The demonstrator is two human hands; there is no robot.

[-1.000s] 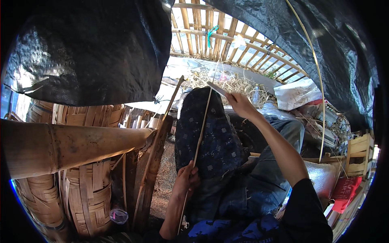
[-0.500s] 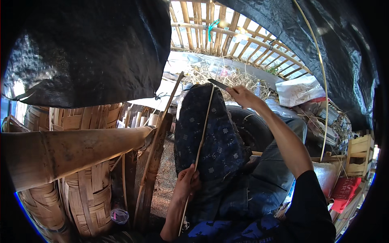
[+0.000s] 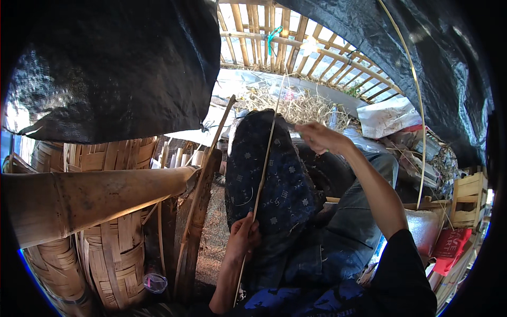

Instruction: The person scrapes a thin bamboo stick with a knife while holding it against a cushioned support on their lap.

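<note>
A long, thin bamboo strip (image 3: 266,158) runs lengthwise over a dark blue patterned cloth (image 3: 288,193) spread across my leg. My left hand (image 3: 244,234) is closed around the strip near its lower part, and the tail passes along my forearm. Farther up, my right hand (image 3: 323,138) grips a knife (image 3: 289,126) whose handle is hidden in the fingers. Its dark blade is hard to make out against the cloth and seems to lie against or just beside the strip; contact cannot be told.
A thick bamboo pole (image 3: 105,198) juts in from the left, by woven bamboo baskets (image 3: 113,264) and an upright bamboo piece (image 3: 198,211). Black sheeting (image 3: 116,68) hangs above. Shavings (image 3: 306,108) lie beyond the cloth, before a slatted bamboo fence (image 3: 296,42). A red bag (image 3: 451,248) is at right.
My right hand has come slightly down and toward me with the knife, whose blade now shows less plainly. My left hand keeps its hold on the strip, nearly unmoved.
</note>
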